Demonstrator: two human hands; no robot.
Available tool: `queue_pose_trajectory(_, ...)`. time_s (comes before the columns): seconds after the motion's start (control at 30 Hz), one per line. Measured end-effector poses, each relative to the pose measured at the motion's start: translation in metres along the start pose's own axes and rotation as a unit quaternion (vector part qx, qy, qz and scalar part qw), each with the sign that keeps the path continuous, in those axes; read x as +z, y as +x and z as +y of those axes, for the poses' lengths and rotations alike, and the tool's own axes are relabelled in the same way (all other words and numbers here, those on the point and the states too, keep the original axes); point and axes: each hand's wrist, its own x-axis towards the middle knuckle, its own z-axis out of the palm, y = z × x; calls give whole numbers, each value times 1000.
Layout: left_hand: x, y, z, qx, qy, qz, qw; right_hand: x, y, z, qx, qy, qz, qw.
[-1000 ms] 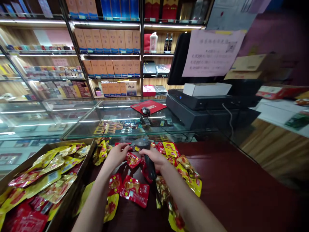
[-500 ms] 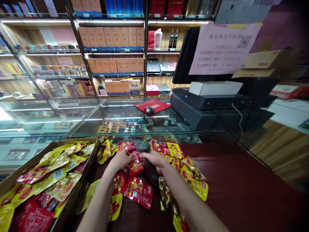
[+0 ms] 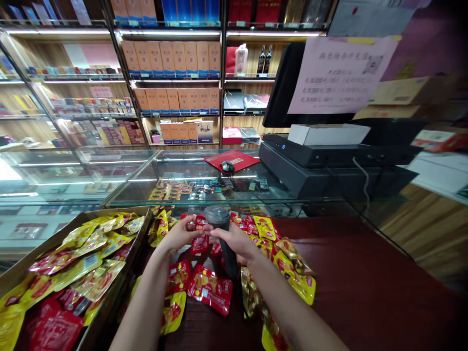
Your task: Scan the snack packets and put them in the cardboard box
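Observation:
My left hand (image 3: 181,235) pinches a small red snack packet (image 3: 199,242), held upright above the counter. Closed around the handle of a black barcode scanner (image 3: 229,261) is my right hand (image 3: 237,242); the scanner's round head points away from me, beside the packet. My right fingertips come close to the packet, and whether they touch it I cannot tell. Below the hands lies a larger red packet (image 3: 210,288) on the dark red tabletop (image 3: 351,292). Red and yellow packets (image 3: 292,273) are heaped right of my right hand.
At left stands a cardboard box (image 3: 141,243) full of yellow, gold and red packets. Beyond the tabletop is a glass display counter (image 3: 175,168) with a mouse (image 3: 227,166) on a red pad. A monitor (image 3: 283,87) stands on a black cash drawer (image 3: 292,165) at right.
The red packet in my left hand has been turned and raised slightly, and now shows a different face. The scanner's head has come up a little. The heaps and box look the same.

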Motion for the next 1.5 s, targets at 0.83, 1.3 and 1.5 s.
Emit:
queue_pose_trajectory(0.83,6,15,-4,60,-110,74,989,19,-14,7,36,-81,6,996)
queue_pose_trajectory(1.3,1,13,-7,57,-68,68,994,16,-13,13,47,-78,4,996)
queue_pose_trajectory(1.5,0,14,-8,58,-79,61,993,15,-13,14,49,-79,-1,996)
